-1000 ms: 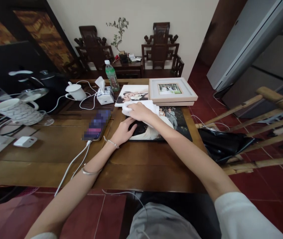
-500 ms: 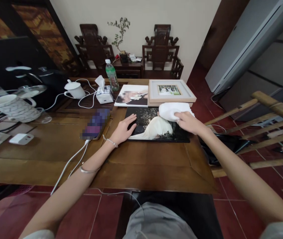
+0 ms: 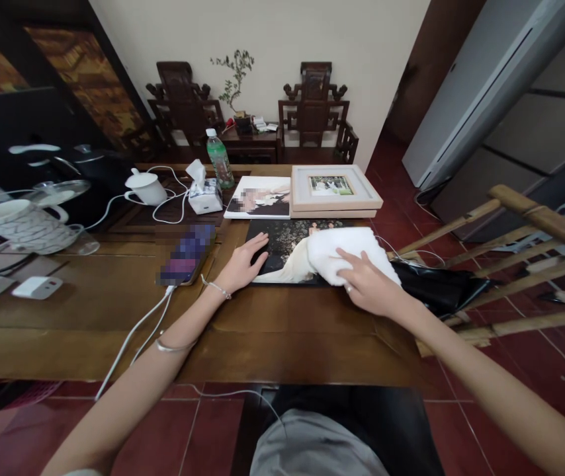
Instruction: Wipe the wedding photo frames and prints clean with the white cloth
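Observation:
A dark photo panel (image 3: 277, 246) showing a long white dress lies flat near the table's right end. My left hand (image 3: 243, 262) rests on its left edge, fingers stretched out and holding nothing. Over the right part of the panel, my right hand (image 3: 369, 281) has hold of a folded white towel (image 3: 332, 248), with fingers on top of it. The towel hides the panel's right side and part of the dress. A ring shows on my right hand, and bracelets circle my left wrist and forearm.
Behind the panel lie a white-edged photo print (image 3: 259, 197) and stacked wooden photo frames (image 3: 337, 192). A phone (image 3: 187, 254) on a white cable is left of my hand. Further left are a tissue box (image 3: 205, 196), bottle (image 3: 219, 158), lidded cup (image 3: 146, 188) and mug (image 3: 19, 225). A wooden chair (image 3: 535, 211) stands right.
My right hand has drawn the towel nearer to me, from the panel's far right edge down over its right side. The towel lies more spread out. My left hand keeps its place on the panel.

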{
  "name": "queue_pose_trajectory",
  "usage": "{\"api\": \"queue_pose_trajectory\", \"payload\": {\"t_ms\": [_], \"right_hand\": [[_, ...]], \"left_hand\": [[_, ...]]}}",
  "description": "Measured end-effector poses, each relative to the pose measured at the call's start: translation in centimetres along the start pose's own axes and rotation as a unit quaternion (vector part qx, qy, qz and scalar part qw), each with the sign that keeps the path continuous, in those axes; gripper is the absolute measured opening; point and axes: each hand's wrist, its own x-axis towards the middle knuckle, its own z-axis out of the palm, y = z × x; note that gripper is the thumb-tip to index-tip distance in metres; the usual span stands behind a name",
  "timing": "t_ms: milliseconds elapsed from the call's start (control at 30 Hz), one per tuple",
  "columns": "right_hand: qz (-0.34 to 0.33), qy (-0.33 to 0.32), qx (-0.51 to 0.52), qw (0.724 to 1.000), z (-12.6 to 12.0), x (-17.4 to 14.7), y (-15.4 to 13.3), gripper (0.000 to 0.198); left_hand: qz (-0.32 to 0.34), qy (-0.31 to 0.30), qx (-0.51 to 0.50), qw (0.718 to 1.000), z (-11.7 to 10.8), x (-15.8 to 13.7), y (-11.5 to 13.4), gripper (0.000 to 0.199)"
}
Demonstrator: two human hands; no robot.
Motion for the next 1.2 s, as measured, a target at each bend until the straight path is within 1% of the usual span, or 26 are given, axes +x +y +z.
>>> {"api": "queue_pose_trajectory", "payload": {"t_ms": [100,200,300,400,467,567,633,700,767,867,933,1033,1100,1200], "right_hand": [[0.004,0.010,-0.023,1.000,-0.5,3.3,2.1,0.035],[0.008,0.003,-0.031,0.999,-1.7,6.0,3.5,0.033],[0.033,0.000,-0.001,0.999,-3.3,8.0,4.3,0.033],[0.056,0.012,0.030,0.998,-4.4,8.8,4.5,0.034],[0.069,0.012,0.041,0.997,-4.6,8.4,4.1,0.033],[0.080,-0.005,0.040,0.996,-4.4,6.2,2.7,0.029],[0.068,-0.026,0.033,0.997,-4.3,4.1,1.6,0.024],[0.043,-0.054,0.029,0.997,-4.5,2.0,0.6,0.022],[0.025,-0.075,0.035,0.996,-4.9,0.6,0.2,0.020],[0.028,-0.082,0.060,0.994,-5.4,0.5,0.7,0.018],[0.033,-0.078,0.073,0.994,-5.6,1.8,1.7,0.018],[0.034,-0.064,0.069,0.995,-5.9,5.0,3.7,0.017],[0.063,-0.048,0.067,0.995,-6.1,7.3,4.9,0.014],[0.102,-0.037,0.095,0.990,-6.5,10.4,6.4,0.011]], "left_hand": [[-0.003,-0.006,-0.004,1.000,-0.1,0.0,0.0,0.046],[-0.006,-0.009,-0.010,1.000,-0.2,-0.1,0.0,0.047],[-0.004,-0.010,-0.008,1.000,-0.2,-0.1,-0.1,0.046],[-0.005,-0.010,-0.005,1.000,-0.2,0.0,0.0,0.046],[-0.008,-0.011,-0.005,1.000,-0.3,0.0,0.0,0.046],[-0.009,-0.013,-0.007,1.000,-0.3,0.0,0.1,0.046],[-0.008,-0.012,-0.008,1.000,-0.2,0.0,0.0,0.046],[-0.007,-0.008,-0.007,1.000,-0.1,0.0,0.0,0.047],[-0.005,-0.006,-0.006,1.000,0.0,0.0,-0.1,0.046],[-0.005,-0.006,-0.007,1.000,0.0,0.0,-0.1,0.046],[-0.005,-0.006,-0.007,1.000,-0.1,0.0,0.0,0.046],[-0.007,-0.007,-0.009,1.000,-0.2,0.0,0.0,0.047],[-0.009,-0.006,-0.014,1.000,-0.1,0.0,0.1,0.047],[-0.013,-0.005,-0.019,1.000,-0.1,0.0,0.0,0.048]]}}
